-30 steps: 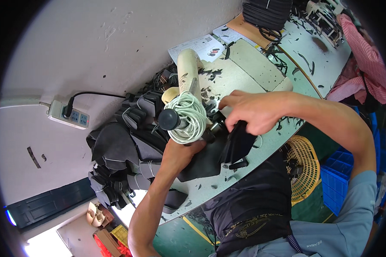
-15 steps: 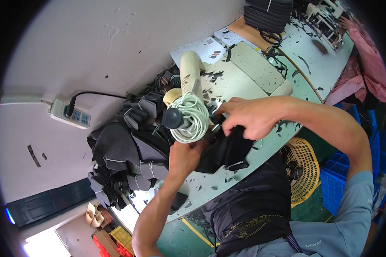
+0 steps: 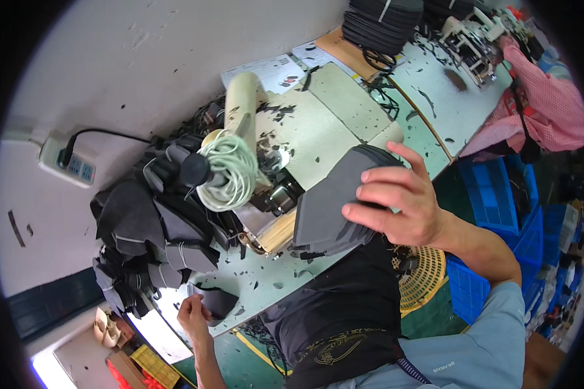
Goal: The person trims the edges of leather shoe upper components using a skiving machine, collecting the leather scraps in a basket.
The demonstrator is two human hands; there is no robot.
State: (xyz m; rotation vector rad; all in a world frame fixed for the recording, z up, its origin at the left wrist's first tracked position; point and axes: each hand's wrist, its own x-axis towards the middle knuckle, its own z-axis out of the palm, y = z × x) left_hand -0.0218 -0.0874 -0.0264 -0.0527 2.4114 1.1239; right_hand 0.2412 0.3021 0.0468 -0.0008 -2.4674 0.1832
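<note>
Along the pale tabletop (image 3: pixel 243 266), loose blk scraps lie about, some on top of the beige machine (image 3: pixel 305 126). Dk-grey stack (image 3: pixel 331 211) overlaps machine & tabletop's near edge in view; right grip (image 3: pixel 405 207) is closed round its rt end. Left grip (image 3: pixel 196 316), nr the front-left edge, is at a loose dk piece (image 3: pixel 220 305); can't tell if pinched or just touched. Tied dk bundles (image 3: pixel 136 220) heaped left of machine, by the wall (image 3: pixel 117 71). White cord coil (image 3: pixel 233 185) sits at machine's near end. Papers (image 3: pixel 256 72) & tall blk pile (image 3: pixel 381 29) at back. Wall has power strip (image 3: pixel 58 163) w/ blk cord (image 3: pixel 110 132) plugged in. Green floor (image 3: pixel 240 364): yellow basket (image 3: pixel 428 282), blue crates (image 3: pixel 467 292) to rt. Far rt, co-worker's pink sleeve (image 3: pixel 532 74) nr a 2nd machine (image 3: pixel 470 52).
</note>
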